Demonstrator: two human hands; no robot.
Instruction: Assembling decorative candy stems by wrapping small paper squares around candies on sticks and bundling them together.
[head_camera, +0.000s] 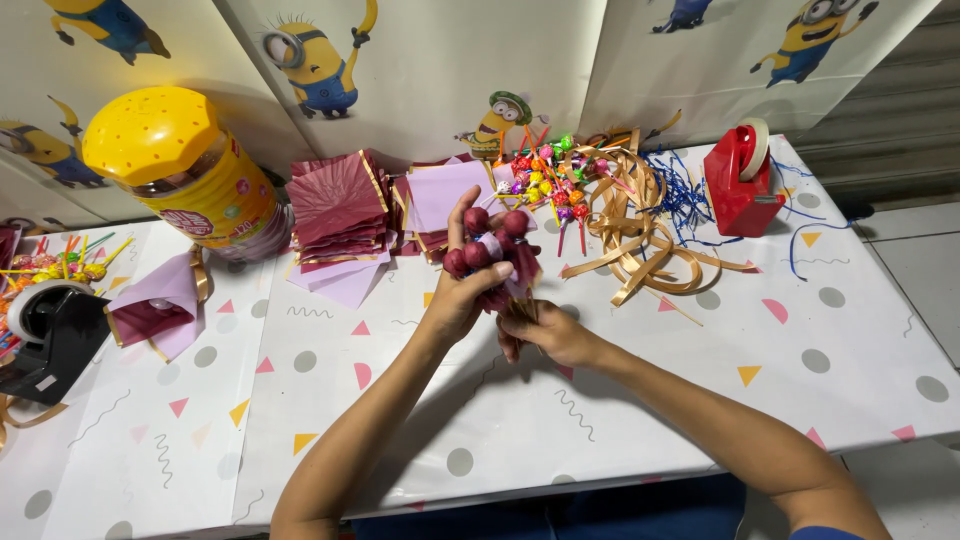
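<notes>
Head view: both forearms reach in over the tabletop (600, 420).
Left hand (455, 300): raised upright, fingers wrapped round the bouquet of maroon-wrapped balls (490, 250).
Right hand (545, 330): just below, pinching the bouquet's stems.
Bouquet: held above the tabletop, near the gold ribbon (640, 235).

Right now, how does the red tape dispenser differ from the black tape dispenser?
The red tape dispenser stands at the far right of the table, fully in view, beside blue ribbon. The black tape dispenser sits at the left edge, nearer the camera, beside lollipops. Both carry a pale tape roll and lie away from the hands.
</notes>
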